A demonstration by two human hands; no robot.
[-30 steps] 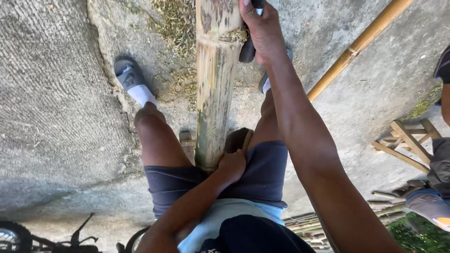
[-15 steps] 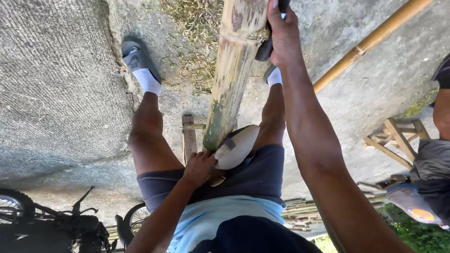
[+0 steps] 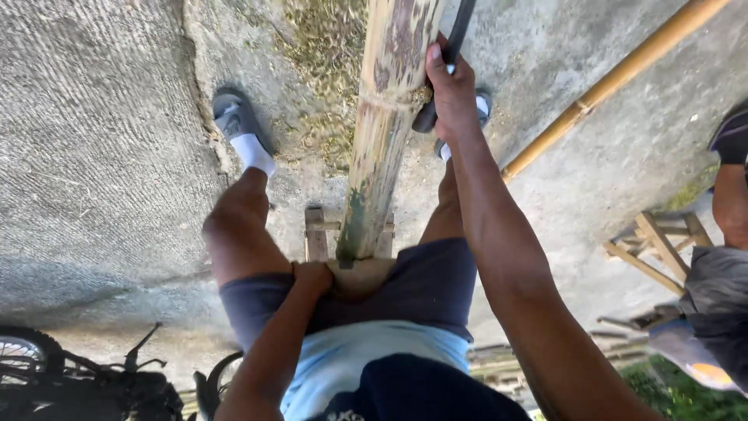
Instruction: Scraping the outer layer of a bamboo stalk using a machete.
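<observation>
I sit astride a thick, mottled green-and-tan bamboo pole point(image 3: 386, 132) that runs from my lap away between my feet. My left hand point(image 3: 314, 275) is clenched against the near cut end of that pole, pressing it at my dark blue shorts point(image 3: 436, 284); how far the fingers wrap round I cannot tell. My right hand point(image 3: 454, 97) grips the black handle of a dark tool point(image 3: 453, 47) held right beside the pole, at one of its rough ringed nodes; the tool's working end runs out of view.

Under the near end of the pole lies a small wooden support point(image 3: 318, 234). Either side of the pole are my grey sandals with white socks point(image 3: 238, 129). Pale shavings and litter point(image 3: 323, 54) cover the concrete ground point(image 3: 101, 156) left of the pole. Right of the pole a thinner yellow bamboo cane point(image 3: 615, 78) lies slanted, and beyond it a wooden stool frame point(image 3: 654, 249) beside another person's arm point(image 3: 728, 203). Left of my lap, well apart from the pole, stands a dark motorbike point(image 3: 70, 382).
</observation>
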